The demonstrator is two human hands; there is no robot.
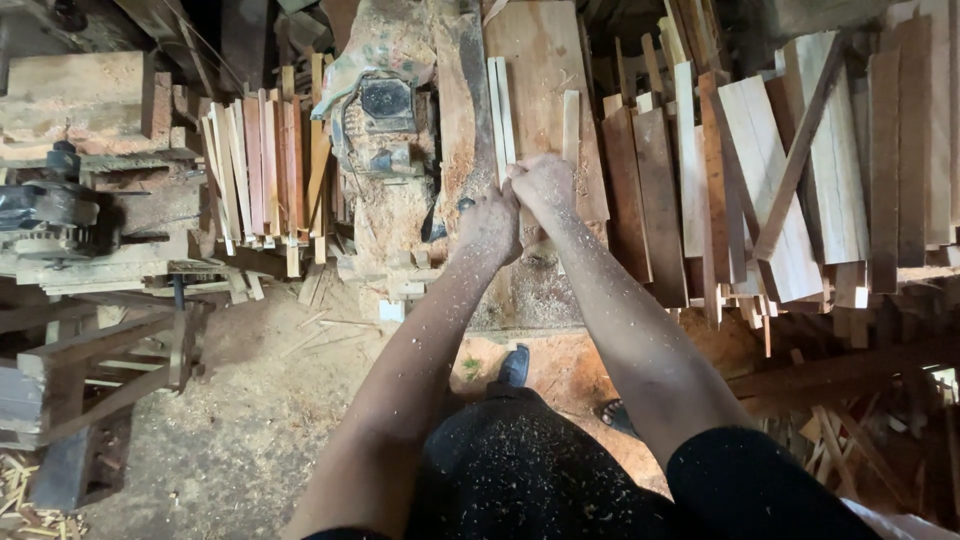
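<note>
- Head view, looking down: my left hand (490, 225) and right hand (543, 185) meet just above centre, touching, both dusted with sawdust.
- My fingers on both hands are curled closed around the near end of a thin pale wooden strip (501, 120), which runs away toward twelve o'clock over a sawdust-covered machine table (545, 290).
- At eleven o'clock, just beside the strip, sits a dusty motor housing (385, 110).
- At ten o'clock lies a bundle of reddish slats (268, 165).
- From one to three o'clock, wooden planks (790, 170) are stacked.
- At six o'clock, my dark trousers (520, 470) are flecked with sawdust.
</note>
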